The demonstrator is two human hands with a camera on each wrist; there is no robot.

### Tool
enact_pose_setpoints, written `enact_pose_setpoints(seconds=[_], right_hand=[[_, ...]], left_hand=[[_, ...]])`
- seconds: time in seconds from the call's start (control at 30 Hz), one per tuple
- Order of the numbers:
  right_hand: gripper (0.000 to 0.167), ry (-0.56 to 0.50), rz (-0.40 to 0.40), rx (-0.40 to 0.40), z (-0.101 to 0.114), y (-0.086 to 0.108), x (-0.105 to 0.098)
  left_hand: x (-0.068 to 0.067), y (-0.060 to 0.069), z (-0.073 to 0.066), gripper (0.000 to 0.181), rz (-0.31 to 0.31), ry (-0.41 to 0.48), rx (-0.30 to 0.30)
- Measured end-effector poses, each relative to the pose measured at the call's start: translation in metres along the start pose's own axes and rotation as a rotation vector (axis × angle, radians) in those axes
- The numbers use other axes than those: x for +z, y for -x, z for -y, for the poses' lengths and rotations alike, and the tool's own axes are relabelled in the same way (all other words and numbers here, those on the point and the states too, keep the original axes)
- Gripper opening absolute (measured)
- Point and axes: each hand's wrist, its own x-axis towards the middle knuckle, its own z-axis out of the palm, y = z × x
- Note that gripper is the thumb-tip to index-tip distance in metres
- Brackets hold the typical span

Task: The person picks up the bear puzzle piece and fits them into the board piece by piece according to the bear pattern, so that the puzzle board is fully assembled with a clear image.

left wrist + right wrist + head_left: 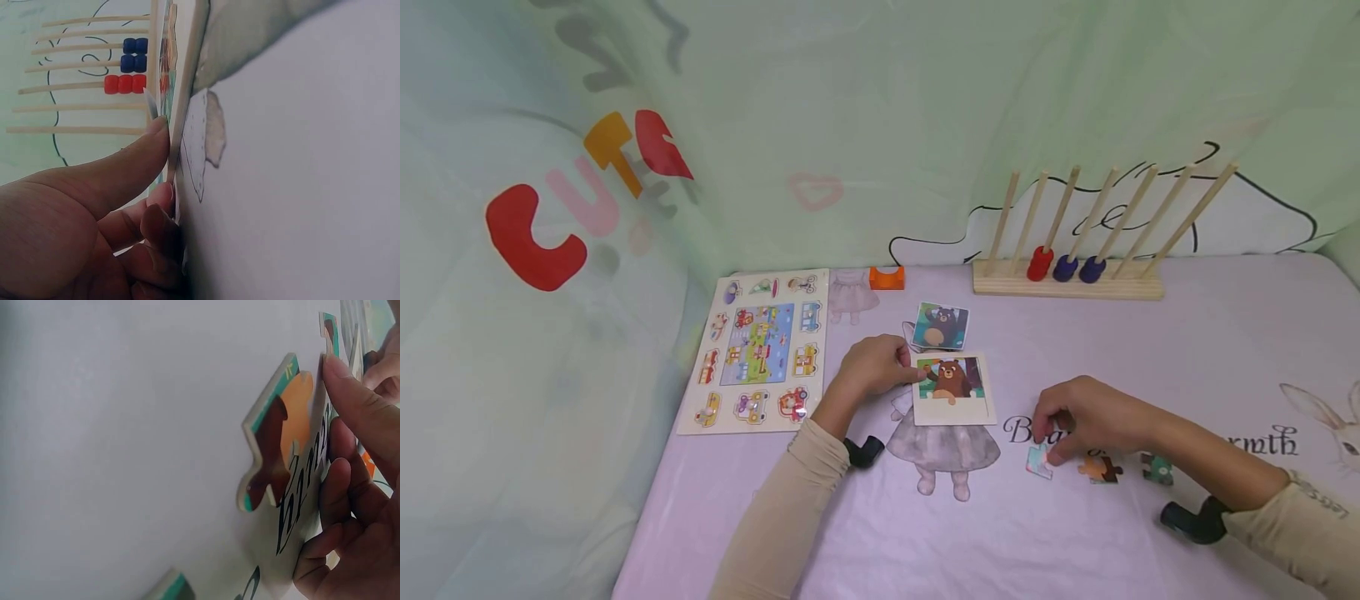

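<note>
A small puzzle board (955, 412) with a bear picture lies at the middle of the table. My left hand (876, 367) grips its left edge, thumb on top and fingers bent beside the rim. Just behind it lies a square bear card (941, 326). To the right, my right hand (1093, 412) pinches a light-blue puzzle piece (1039, 462) at the table surface, its thumb against the piece's right side. A brown-and-orange puzzle piece (275, 437) lies near that hand, and a green puzzle piece (1157, 468) lies farther right, under the forearm.
A wooden vehicle puzzle (696, 417) lies at the left. An orange block (887, 278) sits at the back, and a peg rack (1067, 287) with red and blue beads stands back right. Printed cloth covers the table, and curtains (850, 125) hang behind it.
</note>
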Motion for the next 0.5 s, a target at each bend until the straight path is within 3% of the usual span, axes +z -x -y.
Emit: enact_pose_setpoints(seconds=[0.5], right_hand=[[0.025, -0.01, 0.006, 0.014, 0.0007, -0.0009, -0.0011]], left_hand=[[0.0003, -0.0002, 0.0002, 0.034, 0.006, -0.007, -0.002]])
